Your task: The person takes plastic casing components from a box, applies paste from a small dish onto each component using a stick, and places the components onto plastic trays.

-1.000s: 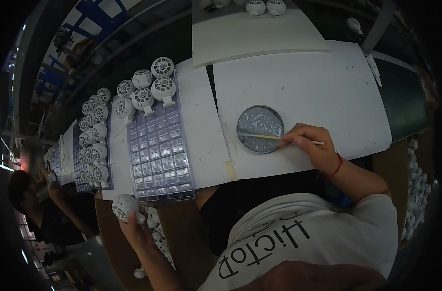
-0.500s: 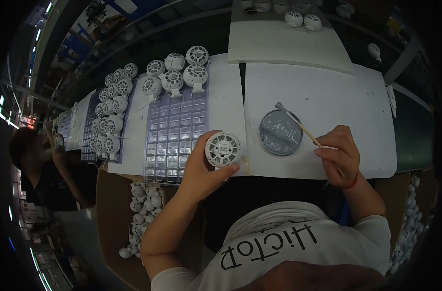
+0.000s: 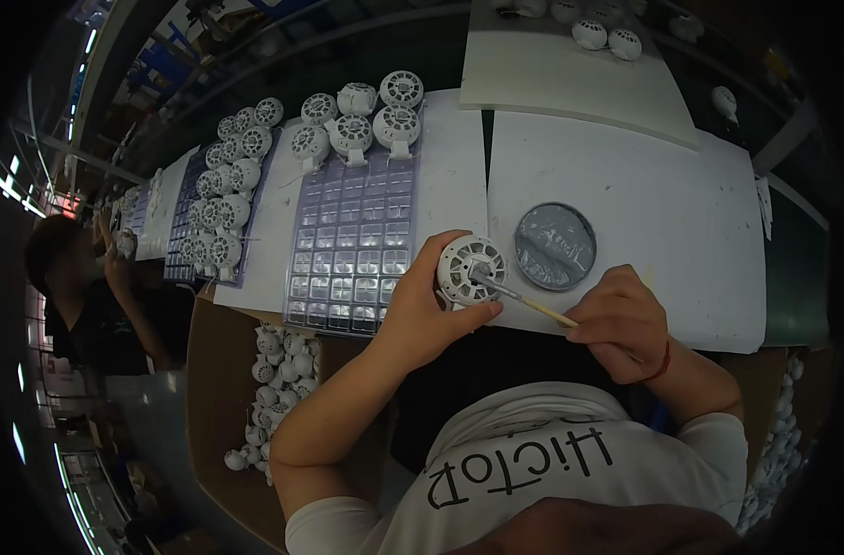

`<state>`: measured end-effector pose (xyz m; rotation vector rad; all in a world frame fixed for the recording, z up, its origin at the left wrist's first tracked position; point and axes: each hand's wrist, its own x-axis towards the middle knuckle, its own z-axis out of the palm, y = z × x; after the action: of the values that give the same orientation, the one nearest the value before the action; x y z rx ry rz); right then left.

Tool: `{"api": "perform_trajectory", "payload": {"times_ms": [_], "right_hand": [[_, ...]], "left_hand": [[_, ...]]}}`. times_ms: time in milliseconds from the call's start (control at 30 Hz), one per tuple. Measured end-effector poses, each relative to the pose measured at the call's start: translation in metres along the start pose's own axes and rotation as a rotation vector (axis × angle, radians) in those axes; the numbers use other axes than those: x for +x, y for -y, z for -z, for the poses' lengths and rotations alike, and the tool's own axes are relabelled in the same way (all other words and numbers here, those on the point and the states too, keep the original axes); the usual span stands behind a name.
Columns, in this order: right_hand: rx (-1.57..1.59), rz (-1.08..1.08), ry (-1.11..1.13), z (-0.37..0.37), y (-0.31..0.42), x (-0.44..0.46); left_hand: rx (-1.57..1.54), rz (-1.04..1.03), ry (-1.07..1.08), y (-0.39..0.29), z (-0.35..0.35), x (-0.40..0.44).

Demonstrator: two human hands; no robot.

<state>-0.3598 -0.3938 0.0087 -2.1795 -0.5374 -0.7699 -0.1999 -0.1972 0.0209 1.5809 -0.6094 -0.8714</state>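
My left hand (image 3: 427, 301) is wrapped around a round white slotted housing (image 3: 461, 259), its vented face turned up. Between the fingers of my right hand (image 3: 626, 326) is a thin brush (image 3: 542, 310) with a pale yellow handle. The brush's grey-coated tip touches the middle of the housing's face. Just right of the housing, a round tin of grey paste (image 3: 555, 246) rests on the white table sheet, its paste streaked and uneven.
A clear plastic tray (image 3: 353, 231) lies to the left, with several similar white housings (image 3: 352, 134) at its far end. Beyond it, another tray holds more housings (image 3: 232, 176). A cardboard box of white parts (image 3: 279, 379) stands below. A co-worker (image 3: 98, 296) sits far left.
The brush has moved from the tin's rim to the centre of the housing. My right hand has shifted left and down with it. The view has shifted slightly.
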Motion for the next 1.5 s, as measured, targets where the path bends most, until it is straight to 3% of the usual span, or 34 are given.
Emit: {"api": "perform_trajectory", "payload": {"times_ms": [100,233,300,367,467,533,600,700,900,967,1067,1267,1333,1400,1500], "right_hand": [[0.194,-0.131,-0.028,-0.002,0.002,0.002],[0.204,-0.095,0.015,0.005,0.007,0.014],[-0.103,0.064,0.036,0.007,0.005,0.022],[-0.173,0.126,0.011,0.009,0.001,0.024],[-0.293,0.147,-0.044,0.022,-0.004,0.024],[-0.334,0.115,-0.067,0.029,-0.011,0.02],[-0.31,0.026,-0.195,0.036,-0.024,0.015],[-0.415,-0.099,-0.19,0.06,-0.046,0.009],[-0.599,-0.408,-0.423,0.15,-0.16,-0.017],[-0.79,-0.769,-0.433,0.19,-0.203,-0.031],[-0.892,-0.911,-0.361,0.217,-0.232,-0.028],[-0.922,-0.991,-0.285,0.234,-0.302,-0.018],[-0.927,-1.11,-0.228,0.241,-0.306,-0.012],[-0.943,-0.934,-0.296,0.245,-0.324,-0.023],[-0.968,-0.857,-0.398,0.259,-0.343,-0.041]], "left_hand": [[0.015,-0.014,0.004,0.003,0.002,-0.001],[-0.054,0.031,0.004,0.001,0.007,-0.005],[-0.015,-0.024,-0.047,0.016,0.013,-0.003],[0.03,-0.077,-0.11,0.026,0.028,-0.002],[0.356,-0.092,-0.354,0.014,0.065,0.008],[0.323,-0.197,-0.591,0.027,0.108,0.027],[0.352,-0.2,-0.724,0.026,0.146,0.041],[0.465,-0.247,-0.892,0.054,0.192,0.061],[0.413,-0.256,-0.781,0.064,0.213,0.07],[0.447,-0.232,-0.785,0.073,0.226,0.073],[0.502,-0.225,-0.76,0.07,0.226,0.069],[0.392,-0.184,-0.852,0.072,0.212,0.065],[0.333,-0.195,-0.815,0.065,0.202,0.061],[0.571,-0.162,-0.848,0.075,0.212,0.059],[0.602,-0.2,-0.858,0.058,0.192,0.055]]}}
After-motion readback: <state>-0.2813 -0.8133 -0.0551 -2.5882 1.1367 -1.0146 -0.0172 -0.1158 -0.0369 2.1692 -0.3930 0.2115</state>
